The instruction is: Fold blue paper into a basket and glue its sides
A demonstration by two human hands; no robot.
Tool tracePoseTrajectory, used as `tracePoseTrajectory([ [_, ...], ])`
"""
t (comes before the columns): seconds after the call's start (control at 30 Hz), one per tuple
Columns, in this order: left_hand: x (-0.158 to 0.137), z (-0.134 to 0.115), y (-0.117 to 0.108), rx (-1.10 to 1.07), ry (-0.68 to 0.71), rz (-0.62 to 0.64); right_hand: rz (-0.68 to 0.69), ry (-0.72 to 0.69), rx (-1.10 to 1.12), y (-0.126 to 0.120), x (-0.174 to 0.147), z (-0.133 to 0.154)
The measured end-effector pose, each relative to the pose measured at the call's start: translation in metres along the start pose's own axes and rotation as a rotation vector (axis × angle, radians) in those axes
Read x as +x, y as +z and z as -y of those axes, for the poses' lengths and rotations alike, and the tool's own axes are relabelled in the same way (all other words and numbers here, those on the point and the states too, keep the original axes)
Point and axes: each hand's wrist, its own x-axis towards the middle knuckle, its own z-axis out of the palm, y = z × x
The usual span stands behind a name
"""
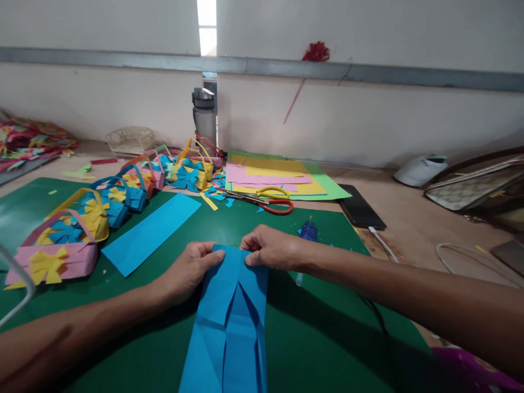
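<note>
Pinching the far end of our blue folded paper (240,327) over the green mat (123,349)

Our left hand (190,273) grips its far left corner, our right hand (268,248) the right; its long axis runs away from us, leaning slightly right, flaps (221,289) gaping along the middle.

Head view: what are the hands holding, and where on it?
The folded blue paper, by its far edge: left hand at the left corner, right hand right of centre.
</note>
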Motion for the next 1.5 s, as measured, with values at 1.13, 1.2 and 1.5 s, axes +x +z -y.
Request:
tracePoseTrajectory([
  [1.13,-0.049,-0.009,0.021,0.816,0.210,-0.004,-0.333,-0.149,-0.501,0.028,-0.039,0.013],
  [1.2,-0.046,-0.008,0.017,0.761,0.161,0.000,-0.344,-0.173,-0.468,0.031,-0.044,0.016],
  [1.5,-0.050,-0.006,-0.002,0.662,0.256,-0.096,-0.133,-0.185,-0.295,0.044,-0.030,0.002],
])
